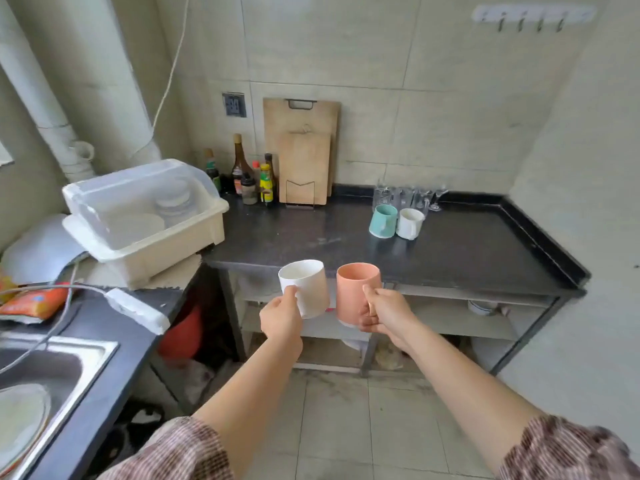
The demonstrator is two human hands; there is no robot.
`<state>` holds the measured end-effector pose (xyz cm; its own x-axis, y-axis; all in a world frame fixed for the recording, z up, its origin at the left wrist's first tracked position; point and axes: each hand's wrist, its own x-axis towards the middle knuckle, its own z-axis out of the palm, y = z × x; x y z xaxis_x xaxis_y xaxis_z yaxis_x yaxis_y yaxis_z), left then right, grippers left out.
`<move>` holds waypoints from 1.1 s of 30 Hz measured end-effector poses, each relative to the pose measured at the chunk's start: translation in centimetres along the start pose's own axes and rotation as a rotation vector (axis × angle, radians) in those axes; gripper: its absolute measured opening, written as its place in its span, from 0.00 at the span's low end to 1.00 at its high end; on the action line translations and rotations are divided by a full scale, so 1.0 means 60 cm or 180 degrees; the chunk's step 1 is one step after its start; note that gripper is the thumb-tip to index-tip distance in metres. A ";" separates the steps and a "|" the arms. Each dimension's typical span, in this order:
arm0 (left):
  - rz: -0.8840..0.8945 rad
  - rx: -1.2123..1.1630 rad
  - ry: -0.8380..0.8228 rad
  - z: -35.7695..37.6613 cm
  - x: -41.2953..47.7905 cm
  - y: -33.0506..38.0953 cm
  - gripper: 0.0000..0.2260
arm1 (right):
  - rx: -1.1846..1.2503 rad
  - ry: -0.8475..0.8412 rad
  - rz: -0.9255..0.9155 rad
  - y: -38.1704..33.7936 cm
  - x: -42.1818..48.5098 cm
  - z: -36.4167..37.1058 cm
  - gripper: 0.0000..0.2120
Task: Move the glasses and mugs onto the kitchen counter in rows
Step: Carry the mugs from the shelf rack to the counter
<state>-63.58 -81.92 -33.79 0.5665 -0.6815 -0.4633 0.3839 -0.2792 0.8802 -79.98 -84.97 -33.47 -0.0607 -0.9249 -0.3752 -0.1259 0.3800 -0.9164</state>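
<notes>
left hand (pixel 281 318) grips a white mug (pixel 304 287), right hand (pixel 382 315) grips a peach mug (pixel 356 292) by the handle - both held in the air in front of the black counter (pixel 467 251). teal mug (pixel 382 221) + another white mug (pixel 409 223) sit side by side on it w/ the glasses (pixel 408 197) just behind.

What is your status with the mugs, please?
Left hand grips white mug, right hand grips pink mug. Teal mug and cream mug on counter, glasses behind. Nothing blocking.
</notes>
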 end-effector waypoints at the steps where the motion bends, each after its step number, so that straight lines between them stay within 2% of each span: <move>1: -0.0039 0.0052 -0.0118 0.030 0.017 0.002 0.13 | 0.0028 0.0095 0.0018 -0.009 0.025 -0.015 0.18; 11: -0.0403 0.0707 -0.1018 0.314 0.143 -0.005 0.11 | 0.0397 0.0848 0.0380 -0.060 0.227 -0.163 0.13; 15: -0.0673 0.0742 -0.1303 0.416 0.170 -0.026 0.06 | 0.0552 0.1140 0.0519 -0.064 0.295 -0.228 0.14; 23: -0.0707 0.1153 -0.1893 0.658 0.197 -0.067 0.08 | 0.0474 0.1262 0.0709 -0.081 0.463 -0.395 0.16; 27: -0.0653 0.1266 -0.1926 0.790 0.212 -0.098 0.09 | 0.0266 0.1195 0.0796 -0.095 0.566 -0.495 0.16; 33: -0.0773 0.1173 -0.1530 0.958 0.240 -0.135 0.06 | -0.0207 0.0928 0.0978 -0.114 0.720 -0.615 0.19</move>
<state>-100.43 -128.35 -41.66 0.0732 -0.7726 -0.6307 0.1364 -0.6187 0.7737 -118.27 -127.24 -38.25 -0.3814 -0.7310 -0.5658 -0.1198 0.6460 -0.7539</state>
